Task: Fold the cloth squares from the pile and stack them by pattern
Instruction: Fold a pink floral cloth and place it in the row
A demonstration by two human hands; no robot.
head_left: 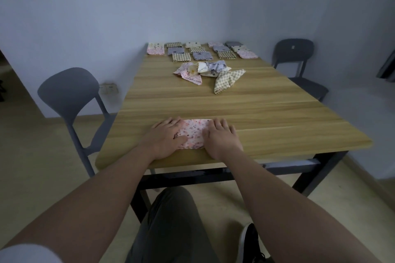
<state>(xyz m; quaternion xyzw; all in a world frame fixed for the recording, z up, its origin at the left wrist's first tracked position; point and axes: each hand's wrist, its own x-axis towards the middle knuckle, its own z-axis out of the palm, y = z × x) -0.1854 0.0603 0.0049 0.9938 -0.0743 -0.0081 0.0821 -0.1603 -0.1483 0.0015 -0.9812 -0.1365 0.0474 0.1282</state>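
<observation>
The pink flower-print cloth square (193,133) lies folded flat at the near edge of the light wooden table (267,113), its far fold running left to right. Its ends hide under the palms, so I cannot tell its long axis. The left hand (165,137) and right hand (222,139) press it, fingers straight, pointing far. Beyond sit a crumpled cloth pile (210,71) and folded stacks (201,51).
</observation>
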